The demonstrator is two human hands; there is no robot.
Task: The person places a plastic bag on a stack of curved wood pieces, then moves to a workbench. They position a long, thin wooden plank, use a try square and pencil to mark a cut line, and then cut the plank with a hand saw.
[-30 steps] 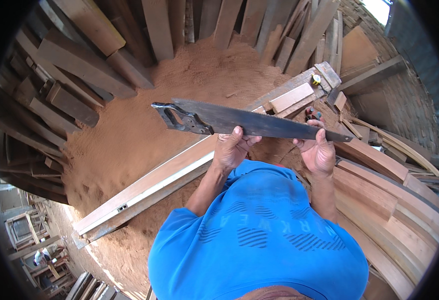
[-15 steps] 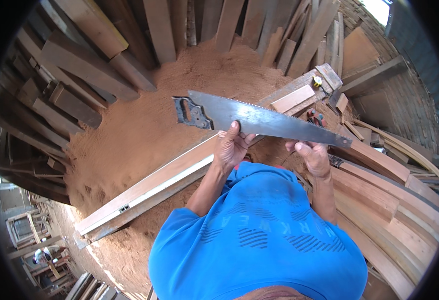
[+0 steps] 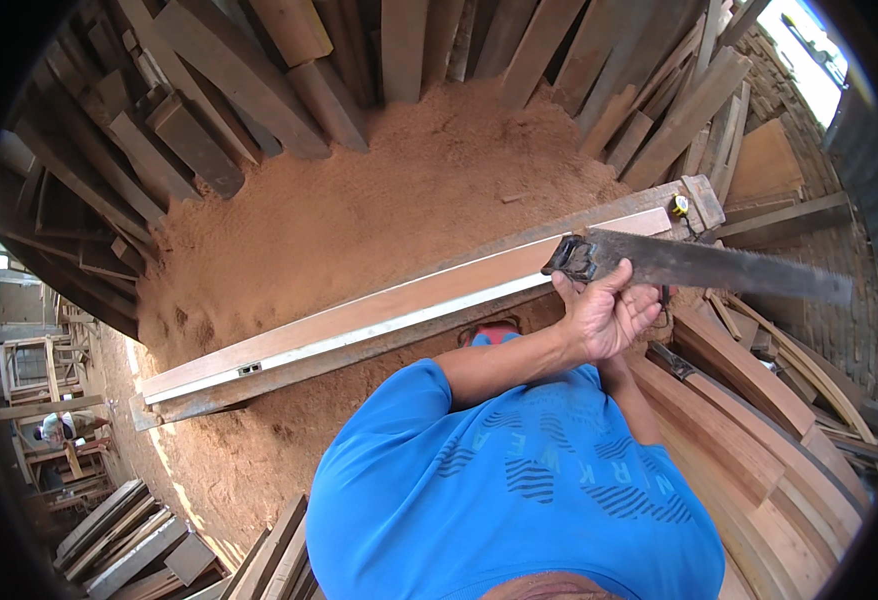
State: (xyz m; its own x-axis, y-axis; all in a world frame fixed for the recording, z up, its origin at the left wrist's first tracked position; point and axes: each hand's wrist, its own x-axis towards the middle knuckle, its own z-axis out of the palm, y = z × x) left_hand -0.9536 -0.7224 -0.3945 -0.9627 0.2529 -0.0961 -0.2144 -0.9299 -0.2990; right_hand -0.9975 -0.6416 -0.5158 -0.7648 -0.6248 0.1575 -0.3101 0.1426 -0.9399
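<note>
A hand saw (image 3: 709, 265) with a dark handle (image 3: 571, 257) is held up ahead of me, its blade extending to the right. My left hand (image 3: 609, 315) is closed at the blade's lower edge, close to the handle, thumb against the metal. My right forearm (image 3: 627, 395) passes behind the left wrist; its hand is mostly hidden there, so its grip does not show. Beneath the saw, a long reddish board (image 3: 409, 295) lies slantwise on a rough plank bench (image 3: 704, 200). A white spirit level (image 3: 359, 338) lies along the board's near side.
A yellow tape measure (image 3: 679, 205) sits at the bench's right end. Sawdust (image 3: 439, 170) covers the ground beyond. Upright timbers (image 3: 399, 50) lean at the back, and stacked boards (image 3: 739, 440) lie at my right. Another person (image 3: 57, 428) is far off at the left.
The saw has moved right and turned, its blade looking darker now. My left hand has shifted right toward the handle and crossed in front of my right arm. More of the board shows.
</note>
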